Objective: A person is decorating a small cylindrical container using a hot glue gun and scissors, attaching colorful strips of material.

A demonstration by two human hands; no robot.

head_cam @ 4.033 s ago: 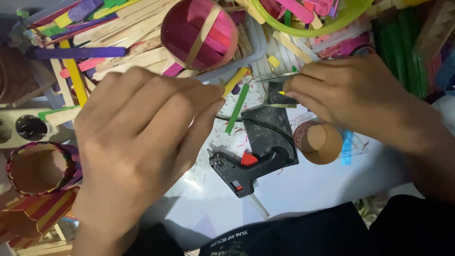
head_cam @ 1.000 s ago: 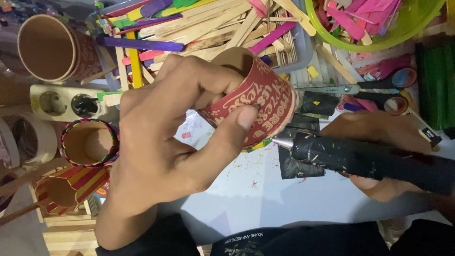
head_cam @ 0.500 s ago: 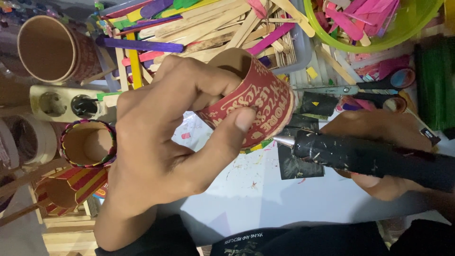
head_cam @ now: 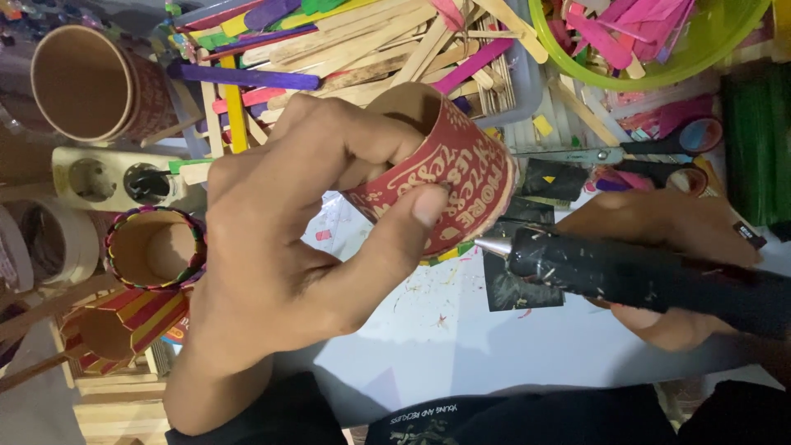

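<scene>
The left hand (head_cam: 280,264) is clamped on a red paper cup with pale lettering (head_cam: 441,177), thumb across its side and fingers curled over the rim, holding it tilted above the white table (head_cam: 428,346) near picture centre. The right hand (head_cam: 659,247), at three o'clock, is wrapped around a black hot-glue gun (head_cam: 626,276) whose metal nozzle points at the cup's lower edge, just beside it. At twelve o'clock lies a pile of plain and coloured wooden craft sticks (head_cam: 362,49). At nine o'clock stands a stick-covered striped cup (head_cam: 155,247).
</scene>
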